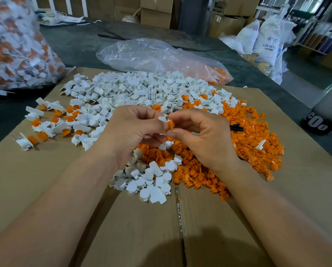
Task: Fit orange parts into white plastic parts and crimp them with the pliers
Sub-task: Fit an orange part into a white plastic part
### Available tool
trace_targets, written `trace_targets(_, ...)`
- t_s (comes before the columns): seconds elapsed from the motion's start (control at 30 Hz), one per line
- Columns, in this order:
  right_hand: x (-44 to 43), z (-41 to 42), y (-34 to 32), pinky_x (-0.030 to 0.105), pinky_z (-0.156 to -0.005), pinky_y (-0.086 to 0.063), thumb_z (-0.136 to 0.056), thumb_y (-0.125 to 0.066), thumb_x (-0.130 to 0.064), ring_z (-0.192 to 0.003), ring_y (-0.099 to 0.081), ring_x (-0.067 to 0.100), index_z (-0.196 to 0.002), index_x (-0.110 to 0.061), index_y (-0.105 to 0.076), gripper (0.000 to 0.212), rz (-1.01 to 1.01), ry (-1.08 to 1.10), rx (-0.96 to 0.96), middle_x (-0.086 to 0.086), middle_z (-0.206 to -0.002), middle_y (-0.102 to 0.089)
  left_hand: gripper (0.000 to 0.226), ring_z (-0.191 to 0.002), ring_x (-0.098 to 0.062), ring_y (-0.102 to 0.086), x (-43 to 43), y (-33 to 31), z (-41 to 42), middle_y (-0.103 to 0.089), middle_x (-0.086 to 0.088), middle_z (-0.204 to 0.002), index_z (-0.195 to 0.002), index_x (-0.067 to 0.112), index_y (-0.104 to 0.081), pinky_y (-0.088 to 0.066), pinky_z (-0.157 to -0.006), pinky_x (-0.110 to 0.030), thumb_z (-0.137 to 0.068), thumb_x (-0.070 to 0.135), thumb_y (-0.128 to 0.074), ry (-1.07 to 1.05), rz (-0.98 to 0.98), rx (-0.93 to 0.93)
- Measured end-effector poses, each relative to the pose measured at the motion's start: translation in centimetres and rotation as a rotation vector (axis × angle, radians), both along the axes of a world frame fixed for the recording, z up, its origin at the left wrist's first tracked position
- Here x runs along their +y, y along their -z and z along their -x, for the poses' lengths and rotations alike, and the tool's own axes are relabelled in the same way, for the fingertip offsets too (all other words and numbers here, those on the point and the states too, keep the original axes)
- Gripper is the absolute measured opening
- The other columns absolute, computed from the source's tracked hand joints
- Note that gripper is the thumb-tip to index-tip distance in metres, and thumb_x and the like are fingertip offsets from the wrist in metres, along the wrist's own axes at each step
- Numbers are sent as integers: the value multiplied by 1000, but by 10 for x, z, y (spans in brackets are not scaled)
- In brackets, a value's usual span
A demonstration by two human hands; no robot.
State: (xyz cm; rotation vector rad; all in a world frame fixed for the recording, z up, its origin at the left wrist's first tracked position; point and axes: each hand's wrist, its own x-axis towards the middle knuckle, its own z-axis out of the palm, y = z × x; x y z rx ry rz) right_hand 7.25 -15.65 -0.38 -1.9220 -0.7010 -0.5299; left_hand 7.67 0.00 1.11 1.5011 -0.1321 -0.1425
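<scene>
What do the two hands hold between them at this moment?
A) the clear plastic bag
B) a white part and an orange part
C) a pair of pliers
B: the left hand pinches a white part and the right hand pinches an orange part next to it.

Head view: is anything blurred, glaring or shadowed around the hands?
Head view: left hand and right hand are sharp, as are the white part and orange part they pinch together; the bag of assembled parts at far left is smeared; the clear plastic bag carries soft glare; a dim shadow falls on the cardboard near the bottom edge; margins bow from the wide lens.
</scene>
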Motion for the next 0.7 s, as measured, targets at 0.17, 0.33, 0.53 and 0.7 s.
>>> trace_targets(0.17, 0, 0, 0, 16, -73, -52, -74, -70, -5, -79, -65, 5, -98, -20, -63, 29, 17, 1, -21, -5, -83, -64, 19, -47, -14, -62, 0, 0, 0, -65, -9, -55, -60, 8, -66, -48, -45, -18, -72, -6, -67, -2, 0, -3)
trace_targets(0.33, -1, -1, -1, 28, -73, -55, -74, -70, -6, -80, -65, 11, -96, -12, -68, 22, 70, 22, -72, -3, -85, -65, 15, -47, -14, -62, 0, 0, 0, -65, -9, -56, -64, 5, -65, -49, -45, -18, -73, -7, -66, 10, 1, 8)
trace_targets(0.53, -4, -3, -1, 35, -68, -53, -75, -71, -8, -76, -64, 15, -92, -6, -71, 17, 184, 64, -178, 5, -81, -70, 21, -46, -15, -61, -1, 1, -1, -65, -11, -56, -59, 8, -67, -48, -44, -18, -73, -8, -66, 10, 6, 11)
trace_targets(0.7, -5, -3, -2, 31, -68, -51, -75, -70, -10, -75, -61, 12, -91, -6, -72, 16, 231, 82, -194, 4, -80, -69, 26, -47, -14, -61, -1, 2, -2, -65, -11, -56, -53, 11, -68, -49, -45, -18, -73, -7, -66, 18, -9, 0)
